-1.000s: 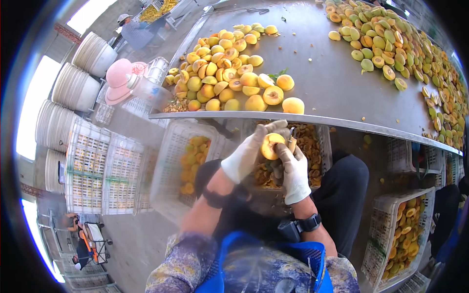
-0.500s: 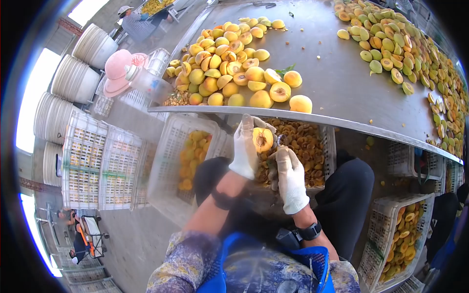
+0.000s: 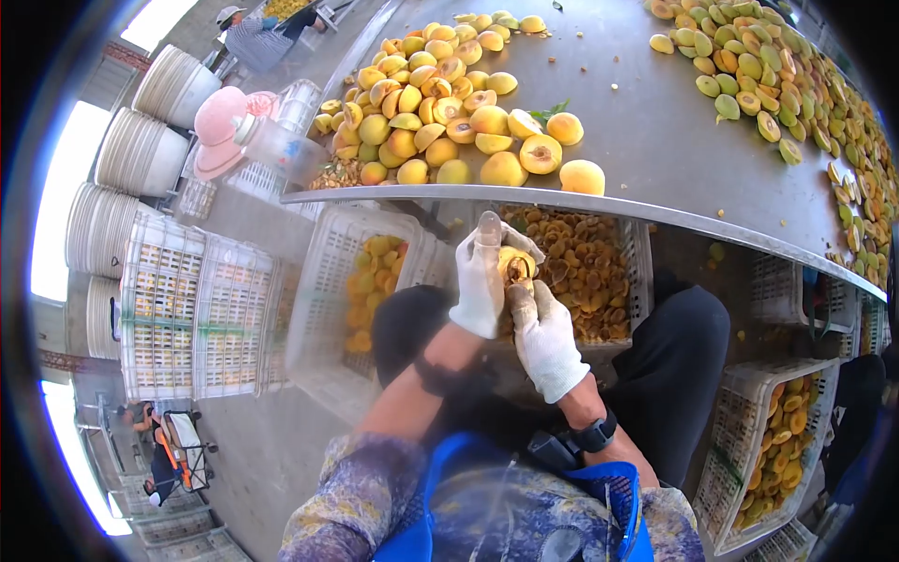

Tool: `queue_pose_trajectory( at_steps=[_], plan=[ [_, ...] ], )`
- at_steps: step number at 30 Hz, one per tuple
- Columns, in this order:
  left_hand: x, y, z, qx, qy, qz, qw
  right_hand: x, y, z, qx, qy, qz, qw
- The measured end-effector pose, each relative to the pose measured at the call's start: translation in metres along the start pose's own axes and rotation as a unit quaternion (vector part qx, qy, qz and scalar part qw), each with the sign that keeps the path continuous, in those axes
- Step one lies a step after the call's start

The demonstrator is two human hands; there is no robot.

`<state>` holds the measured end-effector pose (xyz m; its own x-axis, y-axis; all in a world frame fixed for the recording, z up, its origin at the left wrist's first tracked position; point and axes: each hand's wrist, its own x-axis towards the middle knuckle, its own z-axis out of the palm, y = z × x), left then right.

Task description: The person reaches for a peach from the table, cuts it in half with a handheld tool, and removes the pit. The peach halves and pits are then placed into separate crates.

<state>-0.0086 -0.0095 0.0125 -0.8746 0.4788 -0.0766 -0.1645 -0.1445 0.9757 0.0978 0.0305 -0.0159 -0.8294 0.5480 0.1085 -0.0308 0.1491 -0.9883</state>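
Near the table, left hand upright, cupping fruit; right hand tilted

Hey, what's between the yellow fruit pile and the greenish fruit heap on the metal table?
Mostly bare grey metal tabletop, dotted with a few small scraps, in the head view.

On head cam I see the gloved left hand cupping a fruit half, gloved right hand holding a mostly hidden dark looped tool against its cut face. Both are over a crate of cut pieces, below the metal table edge. Yellow fruit pile sits table-left, greener halves right.
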Motion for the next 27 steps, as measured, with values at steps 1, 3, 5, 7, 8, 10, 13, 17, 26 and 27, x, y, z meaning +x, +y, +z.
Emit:
queue_pose_trajectory(
  at_steps=[1,3,5,7,8,10,13,17,26,27],
  plan=[
    [0.000,0.000,-0.001,-0.003,0.001,-0.010,1.000,-0.001,0.001,0.001,0.005,-0.006,0.005,1.000],
    [0.001,0.000,-0.005,-0.001,-0.011,-0.017,1.000,-0.003,0.002,0.002,0.015,-0.022,0.020,0.999],
    [0.001,-0.001,-0.007,0.001,-0.021,-0.021,1.000,-0.005,-0.003,0.002,0.041,-0.043,0.086,0.995],
    [0.001,0.001,-0.008,0.003,-0.033,-0.021,0.999,-0.002,-0.019,-0.002,0.082,-0.062,0.196,0.975],
    [0.000,0.004,-0.008,0.020,-0.035,-0.031,0.999,-0.004,-0.014,0.000,0.086,-0.064,0.187,0.976],
    [-0.002,0.009,-0.005,0.054,-0.043,-0.052,0.996,-0.008,0.000,0.006,0.095,-0.065,0.171,0.979],
    [-0.002,0.011,-0.002,0.073,-0.053,-0.048,0.995,-0.012,0.010,0.005,0.051,-0.051,0.066,0.995],
    [0.004,0.008,0.001,0.038,-0.055,-0.051,0.996,-0.004,0.004,-0.002,0.122,-0.044,0.088,0.988],
    [-0.012,0.018,0.004,0.015,0.004,-0.057,0.998,-0.005,-0.022,-0.007,0.250,-0.120,0.255,0.927],
    [-0.013,0.020,0.006,0.034,0.005,-0.046,0.998,-0.005,-0.027,-0.008,0.274,-0.124,0.282,0.911]
  ],
)
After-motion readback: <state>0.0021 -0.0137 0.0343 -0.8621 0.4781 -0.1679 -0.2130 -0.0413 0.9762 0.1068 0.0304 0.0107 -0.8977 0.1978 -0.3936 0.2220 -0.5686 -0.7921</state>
